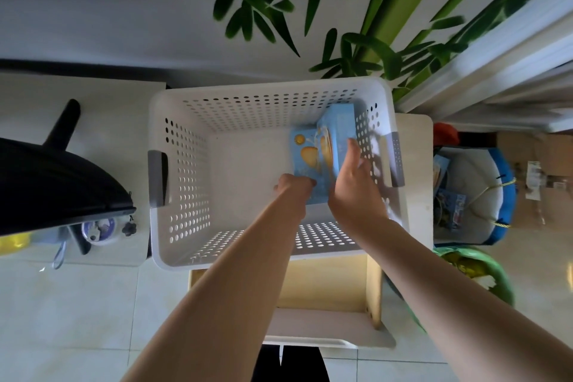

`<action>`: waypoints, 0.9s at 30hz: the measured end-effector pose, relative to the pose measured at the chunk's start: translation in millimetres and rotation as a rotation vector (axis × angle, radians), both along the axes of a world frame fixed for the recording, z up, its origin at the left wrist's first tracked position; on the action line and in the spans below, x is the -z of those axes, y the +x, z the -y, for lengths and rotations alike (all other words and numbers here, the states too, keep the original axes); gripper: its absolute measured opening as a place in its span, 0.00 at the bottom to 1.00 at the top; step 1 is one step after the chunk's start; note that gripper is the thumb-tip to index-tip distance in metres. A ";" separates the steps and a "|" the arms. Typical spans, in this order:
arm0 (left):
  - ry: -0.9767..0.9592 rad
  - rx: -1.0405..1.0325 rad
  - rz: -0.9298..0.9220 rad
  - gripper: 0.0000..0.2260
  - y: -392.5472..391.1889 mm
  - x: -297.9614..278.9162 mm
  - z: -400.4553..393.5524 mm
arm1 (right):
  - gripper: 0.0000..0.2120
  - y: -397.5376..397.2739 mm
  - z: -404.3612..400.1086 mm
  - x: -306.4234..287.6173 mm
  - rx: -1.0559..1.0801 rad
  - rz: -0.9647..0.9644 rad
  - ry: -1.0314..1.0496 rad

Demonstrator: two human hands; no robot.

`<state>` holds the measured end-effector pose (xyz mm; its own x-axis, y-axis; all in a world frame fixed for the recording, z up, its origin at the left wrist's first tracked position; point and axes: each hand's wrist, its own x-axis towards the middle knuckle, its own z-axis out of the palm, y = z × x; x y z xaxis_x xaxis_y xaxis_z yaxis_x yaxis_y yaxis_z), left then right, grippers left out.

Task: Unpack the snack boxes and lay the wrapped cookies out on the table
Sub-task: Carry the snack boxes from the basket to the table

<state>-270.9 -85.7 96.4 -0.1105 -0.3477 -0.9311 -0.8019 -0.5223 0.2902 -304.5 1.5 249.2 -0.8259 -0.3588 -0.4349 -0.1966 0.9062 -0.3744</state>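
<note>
White perforated plastic basket (186, 146), rectangular with grey handles, sits on a pale wooden stool (328, 282). Inside, at its right wall, stand two light-blue cardboard snack boxes (310, 152) printed with golden cookies. Left hand (294, 186) curls round the front box's lower edge; right hand (353, 183) grips the rear box's side.

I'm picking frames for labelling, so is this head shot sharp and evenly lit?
Head view: wide-angle bending at the edges; the plant leaves are motion-blurred; sunlight dapples the white basket wall through its holes; the blue snack boxes are soft but readable.
</note>
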 end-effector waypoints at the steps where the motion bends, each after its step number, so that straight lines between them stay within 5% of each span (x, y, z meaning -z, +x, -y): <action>1: 0.005 0.001 0.008 0.29 0.6 -14.9 0.9 | 0.37 -0.5 -0.9 -1.5 0.000 0.015 -0.008; 11: 0.066 -0.039 -0.099 0.09 5.2 -67.9 6.7 | 0.36 -8.7 -9.9 4.6 0.012 -0.022 -0.075; 17: -0.052 0.065 -0.135 0.19 10.8 -72.5 23.5 | 0.35 -11.6 -11.5 0.5 0.045 -0.004 -0.210; 27: -0.114 -0.044 -0.184 0.14 31.0 -102.7 41.3 | 0.31 -16.5 -6.3 -19.0 0.204 0.107 -0.161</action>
<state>-239.9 -127.0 199.1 -0.2573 -0.4581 -0.8509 -0.7074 -0.5106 0.4888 -321.1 7.8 268.2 -0.8406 -0.2614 -0.4744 0.0321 0.8503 -0.5254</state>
